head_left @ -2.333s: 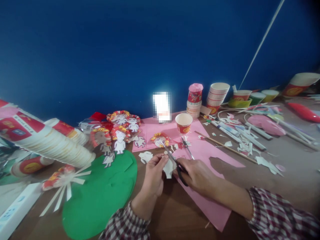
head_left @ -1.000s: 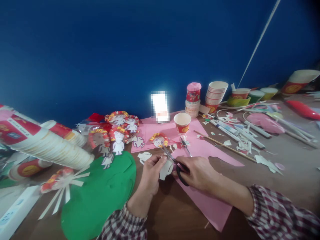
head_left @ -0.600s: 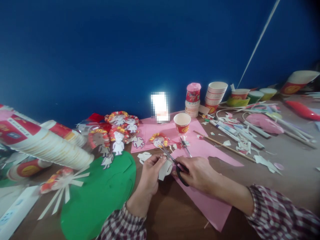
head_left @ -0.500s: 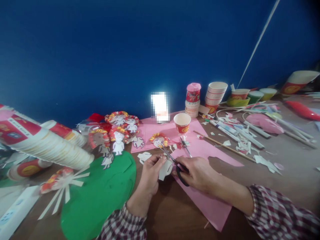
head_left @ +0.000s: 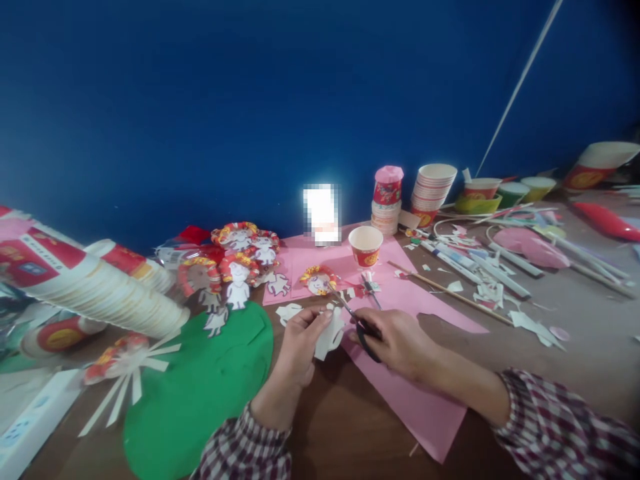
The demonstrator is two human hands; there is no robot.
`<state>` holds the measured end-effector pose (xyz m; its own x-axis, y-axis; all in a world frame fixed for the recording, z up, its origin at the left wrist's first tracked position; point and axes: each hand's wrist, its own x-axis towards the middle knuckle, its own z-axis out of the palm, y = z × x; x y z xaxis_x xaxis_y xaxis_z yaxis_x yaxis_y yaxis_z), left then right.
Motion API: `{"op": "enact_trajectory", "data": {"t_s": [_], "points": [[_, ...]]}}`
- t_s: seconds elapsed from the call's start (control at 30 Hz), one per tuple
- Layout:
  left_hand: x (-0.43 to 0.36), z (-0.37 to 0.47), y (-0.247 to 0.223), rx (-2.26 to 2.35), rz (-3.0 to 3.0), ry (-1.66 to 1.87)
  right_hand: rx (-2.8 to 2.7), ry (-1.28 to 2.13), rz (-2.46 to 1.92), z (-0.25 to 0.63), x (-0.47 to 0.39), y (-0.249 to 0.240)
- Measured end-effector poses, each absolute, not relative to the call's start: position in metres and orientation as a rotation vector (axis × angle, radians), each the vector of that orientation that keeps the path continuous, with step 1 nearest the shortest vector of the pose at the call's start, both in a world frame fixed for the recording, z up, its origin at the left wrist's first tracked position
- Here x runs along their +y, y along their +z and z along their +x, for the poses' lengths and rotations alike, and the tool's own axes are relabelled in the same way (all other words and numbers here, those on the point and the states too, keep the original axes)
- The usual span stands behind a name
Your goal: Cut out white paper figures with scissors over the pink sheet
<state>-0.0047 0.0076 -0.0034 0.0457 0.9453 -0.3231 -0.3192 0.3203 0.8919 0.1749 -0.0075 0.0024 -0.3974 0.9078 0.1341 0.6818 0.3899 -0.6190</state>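
Observation:
Between its thumb and fingers, my left hand (head_left: 301, 343) pinches a piece of white cut paper (head_left: 329, 337). My right hand (head_left: 397, 343) grips black-handled scissors (head_left: 369, 339) by the handles, and their blades point up and left, just beyond the paper. Past the blade tips, a yellow and red ring with a drawn face (head_left: 319, 280) lies on pink paper (head_left: 300, 257). A second pair of scissors (head_left: 371, 290) rests on the pink paper below a white and red paper cup (head_left: 365, 247). Another white scrap (head_left: 289, 313) lies left of my fingers.
Green paper (head_left: 200, 393) and stacked cups (head_left: 115, 293) are at the left, with paper figures (head_left: 238, 285) behind. A wooden stick (head_left: 450, 292), white scraps (head_left: 537, 327) and pens (head_left: 453, 263) lie at the right. More stacked cups (head_left: 434, 190) stand near the blue wall.
The scissors in my right hand have shifted slightly right. The white paper in my left hand has turned a little.

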Motion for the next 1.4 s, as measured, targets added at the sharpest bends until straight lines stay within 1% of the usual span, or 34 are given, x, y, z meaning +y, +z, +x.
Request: {"op": "enact_trajectory", "data": {"t_s": [0.27,0.67,0.93,1.4], "points": [[0.012,-0.013,0.002,1.136,0.8,0.935,-2.165,0.869,-1.33,0.179,-0.003,0.015],[0.014,-0.015,-0.006,1.147,0.876,0.959,-2.276,0.744,-1.319,0.179,-0.004,0.015],[0.014,-0.013,-0.001,1.138,0.891,0.973,-2.298,0.678,-1.321,0.181,-0.005,0.011],[0.013,-0.011,0.001,1.112,0.878,0.938,-2.305,0.687,-1.284,0.181,-0.004,0.009]]}}
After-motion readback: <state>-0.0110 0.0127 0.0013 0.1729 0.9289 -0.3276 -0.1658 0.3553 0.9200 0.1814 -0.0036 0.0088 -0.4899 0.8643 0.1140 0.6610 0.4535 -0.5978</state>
